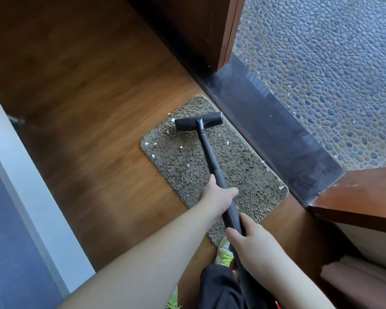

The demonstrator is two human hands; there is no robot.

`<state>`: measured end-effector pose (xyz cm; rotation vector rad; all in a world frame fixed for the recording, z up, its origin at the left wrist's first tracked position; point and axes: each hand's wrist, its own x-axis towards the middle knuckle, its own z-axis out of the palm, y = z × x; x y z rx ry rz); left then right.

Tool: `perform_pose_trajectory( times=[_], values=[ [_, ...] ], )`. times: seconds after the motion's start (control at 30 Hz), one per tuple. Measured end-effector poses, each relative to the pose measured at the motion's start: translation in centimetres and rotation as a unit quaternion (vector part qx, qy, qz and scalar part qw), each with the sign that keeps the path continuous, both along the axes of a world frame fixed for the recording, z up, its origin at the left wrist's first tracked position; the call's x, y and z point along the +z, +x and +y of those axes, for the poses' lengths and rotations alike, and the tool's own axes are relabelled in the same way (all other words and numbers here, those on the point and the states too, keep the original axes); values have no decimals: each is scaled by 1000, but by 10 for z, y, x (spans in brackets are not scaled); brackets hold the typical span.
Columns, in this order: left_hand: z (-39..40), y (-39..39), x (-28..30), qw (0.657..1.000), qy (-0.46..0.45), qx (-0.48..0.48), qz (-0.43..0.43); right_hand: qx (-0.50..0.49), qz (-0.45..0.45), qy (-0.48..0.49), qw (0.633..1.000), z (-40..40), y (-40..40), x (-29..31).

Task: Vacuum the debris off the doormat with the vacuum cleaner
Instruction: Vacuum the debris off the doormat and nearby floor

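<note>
Hands (pixel 218 195) gripping smooth black wand (pixel 210 152), T-shaped head (pixel 198 121) on shaggy doormat (pixel 243 175)

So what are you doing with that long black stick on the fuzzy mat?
A person is vacuuming a doormat by the open door. The left hand and right hand both grip the black vacuum wand. Its floor head sits at the mat's far end. Small white scraps are still scattered over the mat, so the cleaning isn't finished.
</note>
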<state>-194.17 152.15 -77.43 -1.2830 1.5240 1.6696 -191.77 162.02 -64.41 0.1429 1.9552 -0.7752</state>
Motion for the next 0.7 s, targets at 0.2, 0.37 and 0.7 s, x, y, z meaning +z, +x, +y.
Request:
perform_pose_trajectory(
  times=[0.2,0.37,0.7],
  values=[
    [-10,-52,-4,999,-24,-48,-2,-45,-13,1,999,-13,-42,-16],
    [-21,-68,-10,994,-58,-91,-20,-52,-30,-7,998,-21,-57,-36],
    [6,-49,-6,996,-35,-78,-24,-88,-56,-41,994,10,-42,-13]
  ],
)
